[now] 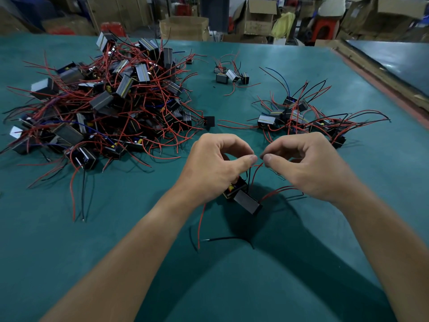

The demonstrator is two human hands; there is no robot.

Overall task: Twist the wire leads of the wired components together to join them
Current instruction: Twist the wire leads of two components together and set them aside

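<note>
Left hand (216,163): fingers curled, thumb + forefinger pinching the tips of the wire leads (255,173). The wired components (247,201) are tucked under the palm.
Right hand (308,166): curled too, thumb + fingertip pinching the same tips from the other side, thumbs almost touching.
Leads: red one + a thin dark one run up from the blocks to the pinch. Can't tell if any twist is in yet, too small.
Spare leads: more red/black ones hang toward the green mat (232,287), not joined to anything.
Big pile (104,101): far left, tangled, prob the to-do stock.
Right pile (308,122): smaller, just past the right hand, prob finished ones, tbh a guess.
Progress: this join looks barely started or mid-twist, and loads left overall imo.
</note>
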